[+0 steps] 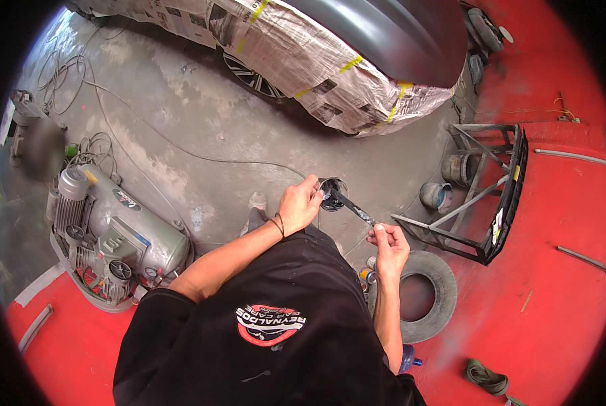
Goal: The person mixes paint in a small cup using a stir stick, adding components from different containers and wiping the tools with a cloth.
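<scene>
My left hand (301,205) is closed on the left rim of a small round cup (344,187). Dark, wet-looking liquid, probably paint, coats the inside of this cup. Between the fingers and thumb of my right hand (389,247) is the end of a flat, dark stir stick (354,208). The stick slants down leftward, and its far end reaches over the cup's mouth into the dark liquid. How deep the tip sits I cannot tell. Both hands are held in front of my body, above the grey floor.
A car (303,57) masked with newspaper and yellow tape stands ahead. An air compressor (130,220) is at left, with a hose (181,150) across the floor. At right are a metal stand (475,196), buckets (436,196), a tyre (438,311) and a rolled strap (485,377).
</scene>
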A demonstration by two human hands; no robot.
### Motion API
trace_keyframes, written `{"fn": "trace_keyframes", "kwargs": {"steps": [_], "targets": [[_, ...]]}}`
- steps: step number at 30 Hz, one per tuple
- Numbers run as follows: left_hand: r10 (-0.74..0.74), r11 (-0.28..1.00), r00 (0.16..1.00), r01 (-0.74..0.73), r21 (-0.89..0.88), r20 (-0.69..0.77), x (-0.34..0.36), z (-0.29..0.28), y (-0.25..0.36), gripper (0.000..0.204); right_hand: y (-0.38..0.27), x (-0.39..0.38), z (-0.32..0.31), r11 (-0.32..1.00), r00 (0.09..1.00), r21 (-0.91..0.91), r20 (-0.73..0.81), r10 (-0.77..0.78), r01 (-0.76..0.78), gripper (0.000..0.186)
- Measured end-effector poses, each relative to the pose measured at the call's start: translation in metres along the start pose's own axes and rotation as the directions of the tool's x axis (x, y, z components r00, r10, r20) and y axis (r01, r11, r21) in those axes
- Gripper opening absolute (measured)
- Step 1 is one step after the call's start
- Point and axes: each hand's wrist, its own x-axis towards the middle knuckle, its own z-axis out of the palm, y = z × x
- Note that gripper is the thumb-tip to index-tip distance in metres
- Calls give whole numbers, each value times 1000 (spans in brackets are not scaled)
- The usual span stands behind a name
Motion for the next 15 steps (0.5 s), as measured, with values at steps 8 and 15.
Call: {"fn": "trace_keyframes", "kwargs": {"steps": [8,15], "targets": [[103,994,994,-102,28,-42,3,5,4,14,4,-4,-8,973,987,173,-20,160,-154,14],[162,986,987,-161,49,-22,-6,-6,19,14,13,-2,8,974,991,190,-41,130,-120,13]]}}
